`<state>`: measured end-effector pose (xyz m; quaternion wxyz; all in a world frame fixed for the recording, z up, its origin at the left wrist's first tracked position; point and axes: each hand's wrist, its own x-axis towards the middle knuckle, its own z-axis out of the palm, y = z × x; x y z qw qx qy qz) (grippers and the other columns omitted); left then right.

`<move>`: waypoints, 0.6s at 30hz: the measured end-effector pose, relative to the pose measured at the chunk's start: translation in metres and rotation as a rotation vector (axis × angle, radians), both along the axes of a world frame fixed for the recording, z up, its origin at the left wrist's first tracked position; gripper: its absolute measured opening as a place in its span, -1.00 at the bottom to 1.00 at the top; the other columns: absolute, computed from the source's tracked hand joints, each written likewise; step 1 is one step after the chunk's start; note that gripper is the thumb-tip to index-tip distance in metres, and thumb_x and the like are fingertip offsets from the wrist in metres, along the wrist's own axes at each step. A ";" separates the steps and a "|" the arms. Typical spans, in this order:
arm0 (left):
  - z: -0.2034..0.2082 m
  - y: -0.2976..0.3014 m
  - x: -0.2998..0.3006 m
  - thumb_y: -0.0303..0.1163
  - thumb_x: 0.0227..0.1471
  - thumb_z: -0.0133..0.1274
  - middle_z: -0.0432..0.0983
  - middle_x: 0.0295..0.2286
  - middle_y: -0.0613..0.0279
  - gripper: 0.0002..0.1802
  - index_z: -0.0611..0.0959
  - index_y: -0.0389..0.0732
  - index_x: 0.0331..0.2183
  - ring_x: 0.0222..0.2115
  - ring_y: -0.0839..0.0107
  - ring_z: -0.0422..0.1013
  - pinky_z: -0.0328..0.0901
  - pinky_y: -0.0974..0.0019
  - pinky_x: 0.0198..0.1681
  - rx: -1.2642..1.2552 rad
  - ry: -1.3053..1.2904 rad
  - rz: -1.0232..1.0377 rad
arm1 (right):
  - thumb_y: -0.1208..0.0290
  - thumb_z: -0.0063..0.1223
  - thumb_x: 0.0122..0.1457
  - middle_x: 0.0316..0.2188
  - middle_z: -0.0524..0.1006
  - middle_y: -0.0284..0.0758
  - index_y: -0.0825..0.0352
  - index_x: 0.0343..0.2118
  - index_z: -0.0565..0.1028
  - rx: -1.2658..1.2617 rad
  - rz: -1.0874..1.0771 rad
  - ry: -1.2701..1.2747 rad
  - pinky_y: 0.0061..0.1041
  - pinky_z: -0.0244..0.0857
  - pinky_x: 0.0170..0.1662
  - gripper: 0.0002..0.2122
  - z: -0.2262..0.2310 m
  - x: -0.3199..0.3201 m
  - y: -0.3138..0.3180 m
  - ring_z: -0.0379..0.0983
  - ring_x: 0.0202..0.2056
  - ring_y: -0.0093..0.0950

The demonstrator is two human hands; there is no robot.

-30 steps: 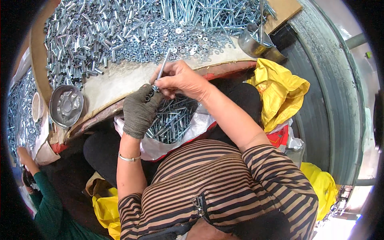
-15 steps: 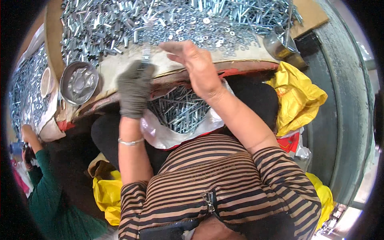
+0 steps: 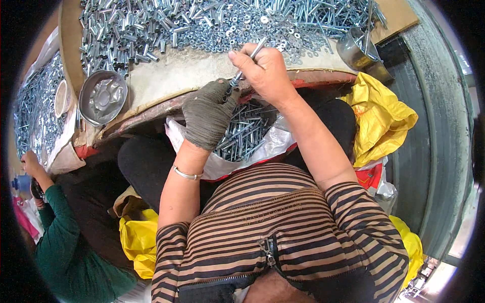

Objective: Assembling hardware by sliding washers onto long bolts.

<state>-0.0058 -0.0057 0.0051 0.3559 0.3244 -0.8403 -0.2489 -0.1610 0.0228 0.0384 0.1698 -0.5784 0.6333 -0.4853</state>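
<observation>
My left hand [image 3: 208,115], in a grey knit glove, is closed around the lower end of a slim metal bolt [image 3: 259,45]. The bolt slants up and to the right. My bare right hand [image 3: 271,76] pinches its upper part between thumb and fingers, close above the glove. What else the glove may hold is hidden. Below both hands, a white bag [image 3: 270,145] lies open in my lap, full of long metal bolts [image 3: 242,132]. Just past my hands, the pale work surface [image 3: 174,70] bears heaped washers [image 3: 237,35], metal sleeves [image 3: 174,22] and threaded rods [image 3: 326,15].
A round metal bowl [image 3: 102,98] sits at the left table edge, and a metal cup [image 3: 356,50] lies at the right. Yellow sacks [image 3: 379,118] flank me. A co-worker's green sleeve [image 3: 60,242] is at far left, beside another parts heap [image 3: 38,111].
My left hand has moved right, from the table edge to my right hand. The right hand, earlier with fingers extended, now grips the bolt together with the left.
</observation>
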 end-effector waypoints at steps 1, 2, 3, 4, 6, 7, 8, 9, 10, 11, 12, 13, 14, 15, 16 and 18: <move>0.002 0.000 0.000 -0.28 -0.07 0.13 0.49 -0.56 0.02 -0.79 0.57 -0.24 -0.46 -0.55 0.11 0.42 0.27 0.23 -0.48 -0.002 -0.001 -0.003 | 0.26 0.03 0.14 -0.76 0.33 -0.52 0.34 -0.66 0.43 -0.002 -0.003 -0.001 -0.64 0.13 -0.59 -0.69 0.003 0.000 0.003 0.23 -0.65 -0.72; 0.006 0.000 -0.001 -0.28 -0.08 0.13 0.49 -0.56 0.04 -0.79 0.57 -0.23 -0.46 -0.55 0.12 0.42 0.28 0.22 -0.47 -0.086 -0.110 0.007 | 0.25 0.02 0.15 -0.76 0.32 -0.53 0.34 -0.66 0.43 0.078 0.042 -0.155 -0.64 0.11 -0.60 -0.69 0.006 -0.001 0.008 0.21 -0.66 -0.72; 0.010 0.001 -0.002 -0.28 -0.09 0.14 0.50 -0.55 0.05 -0.80 0.58 -0.22 -0.46 -0.54 0.13 0.43 0.29 0.22 -0.46 -0.171 -0.218 0.014 | 0.25 0.01 0.15 -0.77 0.30 -0.54 0.34 -0.66 0.42 0.156 0.085 -0.308 -0.64 0.10 -0.62 -0.68 0.007 -0.002 0.011 0.20 -0.67 -0.73; 0.012 0.003 -0.004 -0.28 -0.09 0.14 0.50 -0.55 0.05 -0.80 0.58 -0.22 -0.46 -0.54 0.13 0.43 0.29 0.22 -0.46 -0.173 -0.217 0.003 | 0.25 0.01 0.15 -0.77 0.30 -0.54 0.34 -0.66 0.42 0.154 0.073 -0.309 -0.64 0.10 -0.62 -0.68 0.006 -0.004 0.013 0.20 -0.67 -0.73; 0.016 0.009 -0.006 -0.32 -0.11 0.16 0.50 -0.56 0.09 -0.83 0.58 -0.21 -0.48 -0.56 0.11 0.42 0.31 0.22 -0.46 -0.286 -0.208 0.038 | 0.21 0.04 0.09 -0.80 0.34 -0.42 0.40 -0.68 0.42 0.133 -0.006 0.045 -0.51 0.18 -0.57 -0.65 0.004 -0.007 0.016 0.26 -0.69 -0.61; 0.018 0.009 -0.005 -0.32 -0.11 0.16 0.50 -0.56 0.09 -0.83 0.58 -0.21 -0.48 -0.56 0.11 0.42 0.31 0.22 -0.46 -0.286 -0.206 0.020 | 0.21 0.04 0.09 -0.80 0.34 -0.42 0.40 -0.68 0.42 0.135 -0.023 0.044 -0.51 0.18 -0.57 -0.65 0.004 -0.007 0.018 0.26 -0.69 -0.61; 0.017 0.008 -0.002 -0.30 -0.12 0.15 0.50 -0.57 0.09 -0.83 0.59 -0.19 -0.49 -0.58 0.14 0.42 0.29 0.22 -0.51 -0.251 -0.117 -0.040 | 0.22 0.03 0.11 -0.77 0.34 -0.47 0.36 -0.67 0.42 0.150 0.091 -0.121 -0.59 0.14 -0.60 -0.67 0.004 -0.004 0.022 0.23 -0.68 -0.67; 0.017 0.007 -0.001 -0.29 -0.12 0.14 0.50 -0.58 0.10 -0.83 0.60 -0.18 -0.51 -0.60 0.16 0.43 0.26 0.22 -0.56 -0.216 -0.023 -0.104 | 0.24 0.02 0.14 -0.74 0.34 -0.51 0.32 -0.65 0.43 0.160 0.201 -0.282 -0.68 0.09 -0.62 -0.69 0.006 -0.005 0.027 0.20 -0.67 -0.73; 0.017 0.008 0.000 -0.30 -0.17 0.20 0.53 -0.59 0.16 -0.79 0.62 -0.22 -0.47 -0.63 0.33 0.44 0.27 0.31 -0.54 0.199 0.068 -0.174 | 0.25 0.02 0.14 -0.71 0.35 -0.50 0.34 -0.63 0.43 0.136 0.257 -0.305 -0.67 0.09 -0.62 -0.70 0.008 -0.005 0.035 0.22 -0.67 -0.71; 0.031 0.003 0.009 -0.30 -0.22 0.24 0.51 -0.62 0.26 -0.73 0.63 -0.27 -0.45 -0.62 0.54 0.39 0.27 0.41 -0.52 0.449 0.110 -0.371 | 0.28 0.04 0.13 -0.70 0.34 -0.51 0.35 -0.62 0.43 0.169 0.277 -0.348 -0.66 0.09 -0.62 -0.73 0.017 -0.002 0.048 0.23 -0.67 -0.71; 0.039 -0.004 0.017 -0.31 -0.23 0.25 0.49 -0.64 0.29 -0.74 0.62 -0.28 -0.46 -0.62 0.59 0.35 0.26 0.43 -0.52 0.589 0.040 -0.528 | 0.29 0.06 0.12 -0.70 0.34 -0.51 0.35 -0.62 0.43 0.101 0.393 -0.306 -0.66 0.11 -0.62 -0.73 0.015 -0.003 0.054 0.24 -0.66 -0.71; 0.043 -0.008 0.024 -0.33 -0.25 0.26 0.46 -0.67 0.33 -0.74 0.62 -0.30 -0.48 -0.61 0.64 0.31 0.26 0.44 -0.52 0.727 -0.036 -0.673 | 0.30 0.08 0.11 -0.70 0.34 -0.52 0.34 -0.62 0.43 0.033 0.518 -0.266 -0.66 0.14 -0.61 -0.74 0.012 -0.003 0.057 0.25 -0.66 -0.71; 0.038 -0.010 0.026 -0.34 -0.26 0.27 0.48 -0.67 0.31 -0.73 0.63 -0.31 -0.46 -0.60 0.62 0.33 0.27 0.44 -0.51 0.838 -0.078 -0.707 | 0.30 0.10 0.10 -0.70 0.36 -0.50 0.33 -0.62 0.43 0.104 0.567 -0.247 -0.67 0.21 -0.58 -0.75 0.011 -0.003 0.058 0.29 -0.65 -0.71; 0.032 -0.009 0.026 -0.34 -0.26 0.27 0.48 -0.67 0.31 -0.73 0.63 -0.31 -0.46 -0.60 0.62 0.33 0.27 0.44 -0.51 0.839 -0.078 -0.710 | 0.30 0.10 0.10 -0.70 0.36 -0.50 0.33 -0.62 0.43 0.106 0.564 -0.247 -0.67 0.21 -0.58 -0.75 0.012 -0.008 0.059 0.29 -0.65 -0.71; 0.025 -0.009 0.026 -0.34 -0.26 0.27 0.48 -0.66 0.29 -0.73 0.65 -0.31 -0.45 -0.60 0.62 0.34 0.27 0.44 -0.52 0.863 -0.184 -0.707 | 0.30 0.10 0.09 -0.69 0.38 -0.49 0.33 -0.59 0.44 0.330 0.518 -0.322 -0.67 0.23 -0.56 -0.77 0.014 -0.018 0.060 0.31 -0.65 -0.70; 0.018 -0.015 0.028 -0.35 -0.21 0.23 0.50 -0.64 0.29 -0.70 0.65 -0.31 -0.36 -0.59 0.62 0.34 0.27 0.44 -0.52 0.626 -0.375 -0.736 | 0.27 0.10 0.08 -0.64 0.44 -0.43 0.32 -0.47 0.48 0.438 0.194 -0.328 -0.64 0.27 -0.55 -0.80 -0.002 -0.054 0.057 0.36 -0.64 -0.66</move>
